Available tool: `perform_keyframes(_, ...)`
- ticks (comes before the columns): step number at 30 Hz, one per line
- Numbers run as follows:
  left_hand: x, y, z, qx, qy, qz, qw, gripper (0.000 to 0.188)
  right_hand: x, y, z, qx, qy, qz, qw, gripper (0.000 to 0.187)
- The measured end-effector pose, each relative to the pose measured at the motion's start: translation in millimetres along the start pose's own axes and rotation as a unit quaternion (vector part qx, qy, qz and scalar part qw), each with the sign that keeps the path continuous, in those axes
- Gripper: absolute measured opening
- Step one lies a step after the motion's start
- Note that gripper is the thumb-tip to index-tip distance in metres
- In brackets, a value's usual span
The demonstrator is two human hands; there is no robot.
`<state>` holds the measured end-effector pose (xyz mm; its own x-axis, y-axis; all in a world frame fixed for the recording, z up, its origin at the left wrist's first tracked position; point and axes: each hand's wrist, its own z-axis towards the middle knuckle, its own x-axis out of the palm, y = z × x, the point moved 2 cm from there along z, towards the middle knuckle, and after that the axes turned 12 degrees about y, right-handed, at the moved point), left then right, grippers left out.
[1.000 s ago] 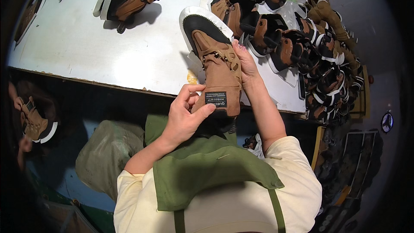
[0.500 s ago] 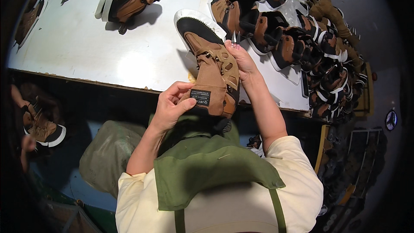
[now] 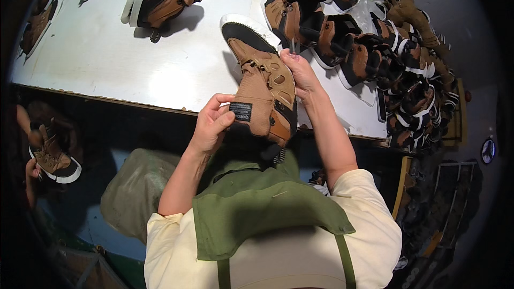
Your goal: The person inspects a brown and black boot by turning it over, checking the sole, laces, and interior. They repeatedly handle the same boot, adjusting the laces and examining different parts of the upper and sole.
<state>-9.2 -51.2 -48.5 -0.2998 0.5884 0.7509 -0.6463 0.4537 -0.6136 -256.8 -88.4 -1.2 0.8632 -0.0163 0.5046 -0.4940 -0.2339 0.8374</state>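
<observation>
A brown boot with a black toe cap, a white sole edge and a black label on its tongue is held tilted over the table's near edge, toe pointing away. My left hand pinches the tongue beside the label, thumb on top. With my right hand I grip the boot's right side along the sole. From that hand's fingers sticks a thin, pointed metal tool; its handle is hidden in the palm. The boot's underside and heel are mostly out of sight.
The white table carries another brown boot at the far left and a row of boots to the right. A large heap of boots lies beyond the right edge. At left, another person's hand holds a boot.
My left hand has drawn the tongue a little to the left and up, opening it away from the boot's collar. At left, the other person's boot has shifted slightly.
</observation>
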Motion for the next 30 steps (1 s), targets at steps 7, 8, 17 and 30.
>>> perform_keyframes(7, -6.2, 2.3, 0.4, 0.045, -0.079, -0.103, 0.991, 0.036, 3.4, -1.4, -40.2, 0.007, -0.105, -0.213, 0.971, 0.031)
perform_keyframes(8, -8.6, 4.0, 0.0, 0.051, -0.078, -0.114, 0.989, 0.033, 0.5, -5.9, -46.6, 0.02, -0.095, -0.216, 0.972, 0.031)
perform_keyframes(17, -18.6, 13.7, -4.5, 0.052, -0.109, -0.187, 0.975, 0.037, 6.9, -24.1, -65.4, -0.001, 0.031, -0.007, 0.999, 0.04)
perform_keyframes(30, -27.6, 11.8, -2.2, 0.066, -0.081, -0.237, 0.966, 0.037, 16.2, -7.5, -66.3, -0.057, 0.041, -0.088, 0.994, 0.026)
